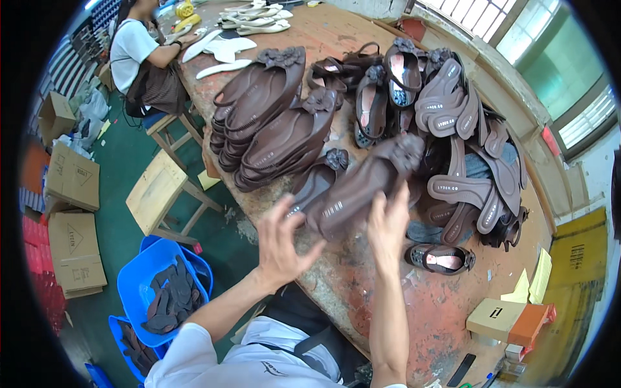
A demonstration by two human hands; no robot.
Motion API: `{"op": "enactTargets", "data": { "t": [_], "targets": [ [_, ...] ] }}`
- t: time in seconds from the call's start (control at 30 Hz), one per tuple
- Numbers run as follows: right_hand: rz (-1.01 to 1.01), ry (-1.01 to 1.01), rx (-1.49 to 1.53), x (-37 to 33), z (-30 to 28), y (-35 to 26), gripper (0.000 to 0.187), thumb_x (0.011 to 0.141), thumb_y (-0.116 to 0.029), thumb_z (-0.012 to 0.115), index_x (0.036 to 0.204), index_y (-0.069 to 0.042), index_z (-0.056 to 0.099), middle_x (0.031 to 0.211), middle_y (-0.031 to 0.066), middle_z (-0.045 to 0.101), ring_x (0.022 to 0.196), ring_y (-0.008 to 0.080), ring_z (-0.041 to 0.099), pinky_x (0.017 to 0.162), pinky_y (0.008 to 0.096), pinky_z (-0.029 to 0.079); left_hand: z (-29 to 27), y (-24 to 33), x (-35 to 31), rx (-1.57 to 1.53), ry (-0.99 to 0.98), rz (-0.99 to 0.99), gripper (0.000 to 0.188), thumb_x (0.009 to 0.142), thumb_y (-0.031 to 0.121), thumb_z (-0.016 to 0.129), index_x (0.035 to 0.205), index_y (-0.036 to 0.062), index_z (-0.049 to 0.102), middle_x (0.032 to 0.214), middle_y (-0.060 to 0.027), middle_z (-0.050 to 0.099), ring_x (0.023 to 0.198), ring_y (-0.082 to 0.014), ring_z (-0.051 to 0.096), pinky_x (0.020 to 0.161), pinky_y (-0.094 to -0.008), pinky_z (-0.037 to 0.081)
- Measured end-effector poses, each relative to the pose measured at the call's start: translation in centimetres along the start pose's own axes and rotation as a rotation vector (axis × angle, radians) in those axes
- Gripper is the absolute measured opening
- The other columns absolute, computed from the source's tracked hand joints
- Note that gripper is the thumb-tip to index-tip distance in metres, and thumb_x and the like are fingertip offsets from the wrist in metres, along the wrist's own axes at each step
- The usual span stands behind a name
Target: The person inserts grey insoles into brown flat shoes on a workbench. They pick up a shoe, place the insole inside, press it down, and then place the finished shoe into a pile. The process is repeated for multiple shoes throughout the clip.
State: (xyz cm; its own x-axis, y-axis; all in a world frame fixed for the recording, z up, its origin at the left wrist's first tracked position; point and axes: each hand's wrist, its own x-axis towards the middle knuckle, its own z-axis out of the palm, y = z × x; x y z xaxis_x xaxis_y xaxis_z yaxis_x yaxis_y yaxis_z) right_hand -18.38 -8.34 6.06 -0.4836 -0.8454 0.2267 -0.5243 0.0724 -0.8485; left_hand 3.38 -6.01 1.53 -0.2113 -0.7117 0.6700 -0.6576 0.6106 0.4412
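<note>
A brown flat shoe point(352, 194) with a flower on its toe is held over the near part of the workbench, slightly blurred. My right hand point(388, 226) grips it along its right side. Near the heel end, my left hand point(281, 242) is open with its fingers spread. Another brown flower shoe point(317, 184) lies just behind it. Beyond stand stacked brown flower shoes point(268, 103). To the right is a pile of brown insoles point(446, 110), with dark strapped shoes point(372, 110) beside it and one dark shoe with a pink lining point(443, 258) in front.
The worn red workbench point(388, 304) carries a small box point(504, 320) and a black phone point(462, 370) at right. Blue bins point(139, 284) with dark pieces, a wooden stool point(158, 191) and cartons point(74, 249) stand at left. A seated person point(132, 55) works at the far left.
</note>
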Motion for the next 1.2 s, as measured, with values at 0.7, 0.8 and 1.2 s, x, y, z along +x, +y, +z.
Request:
{"op": "enactTargets", "data": {
  "t": [0.7,0.8,1.2],
  "targets": [
    [-0.256,0.303,-0.774,22.3,-13.4,-0.5,0.058,0.090,-0.009,0.068,0.148,-0.010,0.064,0.117,0.0300,0.074,0.107,0.0477,0.072,0.100,0.0560,0.055,-0.8,1.8,3.3,-0.052,0.069,-0.004,0.073,0.076,0.013,0.081,0.142,-0.0027,0.052,0.156,-0.0300,0.046,0.143,-0.0507,0.046,0.120,-0.0622,0.037],
    [-0.433,0.675,-0.244,21.1,-16.9,-2.0,0.024,0.105,-0.012,0.062,0.122,-0.004,0.078,0.093,0.0253,0.079,0.082,0.0337,0.079,0.076,0.0459,0.060,0.7,5.8,5.2,-0.283,0.000,0.144,0.062,0.077,0.010,0.079,0.134,-0.0013,0.058,0.153,-0.0275,0.050,0.141,-0.0492,0.049,0.117,-0.0606,0.041],
    [-0.033,0.756,0.899,-9.3,-34.6,4.5,0.031,0.113,-0.042,0.056,0.115,-0.013,0.066,0.101,0.0045,0.071,0.090,0.0171,0.064,0.079,0.0317,0.049,18.2,17.5,1.5,-0.286,-0.618,0.334,0.103,0.073,0.015,0.091,0.160,-0.0018,0.039,0.150,-0.0283,0.054,0.126,-0.0435,0.055,0.109,-0.0530,0.047]
  ]
}}
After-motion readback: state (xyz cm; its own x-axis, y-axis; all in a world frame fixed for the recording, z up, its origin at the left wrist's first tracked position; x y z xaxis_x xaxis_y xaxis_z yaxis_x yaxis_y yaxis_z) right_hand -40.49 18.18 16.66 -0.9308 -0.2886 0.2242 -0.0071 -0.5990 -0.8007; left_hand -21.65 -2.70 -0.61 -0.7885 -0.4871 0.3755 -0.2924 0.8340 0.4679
